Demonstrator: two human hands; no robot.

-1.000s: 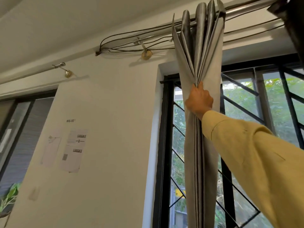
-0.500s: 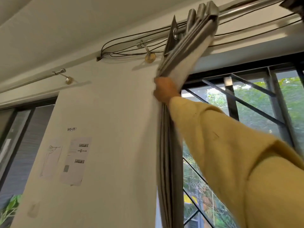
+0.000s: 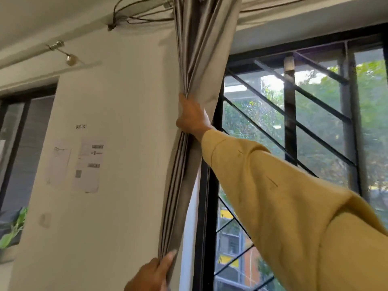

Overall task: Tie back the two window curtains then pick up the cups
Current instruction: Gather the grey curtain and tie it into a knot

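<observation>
Printed sheets [image 3: 88, 164] on the wall [image 3: 130, 97] — possibly barcoded; a leafy plant [image 3: 12, 229] low left; black window grille [image 3: 290, 114] right.

**Both hands on the gathered curtain**

The yellow-sleeved right arm [image 3: 273, 196] is reaching up and forward, almost straight. The right hand [image 3: 193, 118] is gripping the bunched curtain [image 3: 201, 49], with the back of the hand showing and the fingers wrapping out of sight round the far side. Well below it, the left hand [image 3: 151, 274] is pinching the same folds, its thumb [image 3: 169, 260] lying along the near edge. Only part of that hand is showing.
</observation>
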